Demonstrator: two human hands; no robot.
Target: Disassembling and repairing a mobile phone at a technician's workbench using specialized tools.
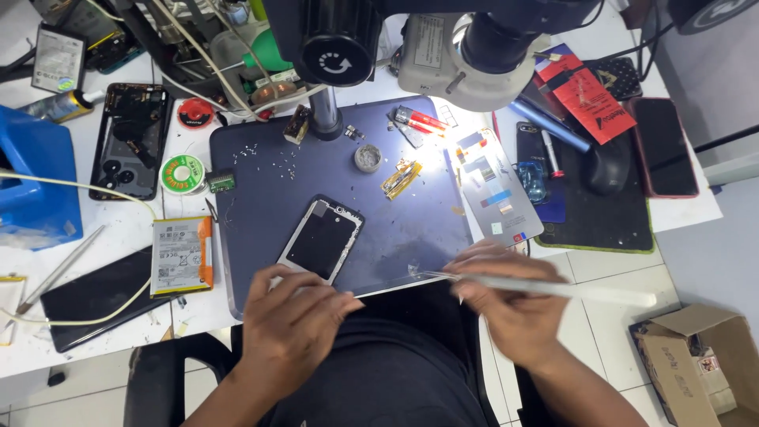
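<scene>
L hand point(291, 330) is seen nearest, fingers curled loosely together, resting at the near edge of the dark blue mat point(261, 170), just below the phone frame point(321, 239); nothing is pinched. R hand point(506, 296) is closed round white tweezers point(545, 286), tips pointed left over the mat's near edge. The frame is laid tilted, mid-mat. Left of the mat, a battery point(182, 256) is laid on the table. Farther back, a solder spool point(183, 175) and microscope post point(325, 115) are seen.
</scene>
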